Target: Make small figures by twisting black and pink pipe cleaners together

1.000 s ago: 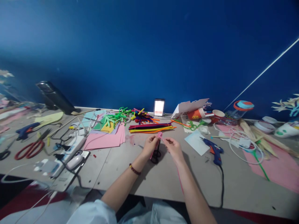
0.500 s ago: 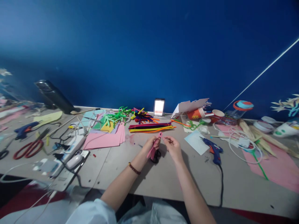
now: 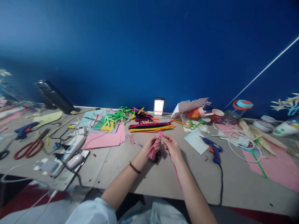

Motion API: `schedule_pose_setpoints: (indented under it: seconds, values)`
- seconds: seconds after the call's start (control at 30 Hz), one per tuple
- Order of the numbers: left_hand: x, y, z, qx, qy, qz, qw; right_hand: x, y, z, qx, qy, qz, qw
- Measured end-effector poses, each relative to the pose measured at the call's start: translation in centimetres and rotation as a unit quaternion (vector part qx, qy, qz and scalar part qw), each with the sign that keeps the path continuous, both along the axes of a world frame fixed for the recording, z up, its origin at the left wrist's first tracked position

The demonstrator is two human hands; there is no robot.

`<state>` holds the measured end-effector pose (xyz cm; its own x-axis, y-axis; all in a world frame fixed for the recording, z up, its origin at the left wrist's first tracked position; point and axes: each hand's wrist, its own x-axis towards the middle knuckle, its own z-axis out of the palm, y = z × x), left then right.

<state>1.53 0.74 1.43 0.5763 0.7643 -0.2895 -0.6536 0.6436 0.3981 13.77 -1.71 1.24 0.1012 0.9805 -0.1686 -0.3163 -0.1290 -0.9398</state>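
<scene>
A small bundle of pink pipe cleaners (image 3: 153, 153) is gripped in my left hand (image 3: 149, 146), its looped top sticking up above the fingers and the loose ends hanging below. My right hand (image 3: 171, 147) is closed in a pinch on one pink pipe cleaner (image 3: 177, 177) beside the loops; that strand trails down along my right forearm. Under my left hand, on the table, lie scissors with black handles (image 3: 158, 154), mostly hidden. Straight pipe cleaners in purple, yellow and orange (image 3: 150, 127) lie in a row just beyond my hands.
A phone (image 3: 159, 106) leans against the blue wall. To the right lie a light-blue sheet (image 3: 196, 141) and a blue glue gun (image 3: 215, 149) with its cord. Leftward are pink paper (image 3: 105, 139), green bent pipe cleaners (image 3: 113, 118), a power strip (image 3: 70, 152) and red-handled scissors (image 3: 29, 149).
The pink strand in my right hand now shows trailing down along the forearm. My left hand has turned the bundle slightly, and its loose ends look more spread.
</scene>
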Motion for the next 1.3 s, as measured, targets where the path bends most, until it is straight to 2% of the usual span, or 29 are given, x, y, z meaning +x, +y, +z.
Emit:
schedule_pose_setpoints:
  seconds: [0.13, 0.4, 0.5, 0.6, 0.73, 0.87, 1.0, 1.3]
  values:
    - [0.1, -0.1, 0.1, 0.000, 0.011, -0.003, 1.000, 0.1, 0.1, -0.1, -0.012, 0.041, 0.013, 0.999]
    - [0.0, -0.4, 0.5, -0.005, 0.014, -0.041, 0.999, 0.3, 0.3, -0.1, -0.019, 0.058, 0.025, 0.998]
    - [0.0, -0.3, 0.3, 0.015, 0.022, -0.051, 0.998, 0.3, 0.3, 0.1, -0.022, 0.058, 0.012, 0.998]
    - [0.1, -0.2, -0.1, 0.066, 0.066, -0.058, 0.994, 0.2, 0.3, 0.2, -0.019, 0.054, -0.019, 0.998]
    - [0.3, -0.2, -0.5, 0.176, 0.195, 0.005, 0.965, 0.1, 0.4, 0.1, -0.004, 0.036, -0.035, 0.999]
    - [0.4, -0.6, -0.4, 0.217, 0.294, 0.055, 0.929, 0.1, 0.4, -0.1, -0.001, 0.019, -0.050, 0.999]
    - [0.6, -0.7, -0.3, 0.239, 0.289, 0.060, 0.925, 0.1, 0.4, -0.2, 0.004, 0.015, -0.061, 0.998]
    - [0.8, -0.7, -0.6, 0.241, 0.285, 0.084, 0.924, 0.3, 0.1, -0.1, 0.031, -0.011, -0.042, 0.999]
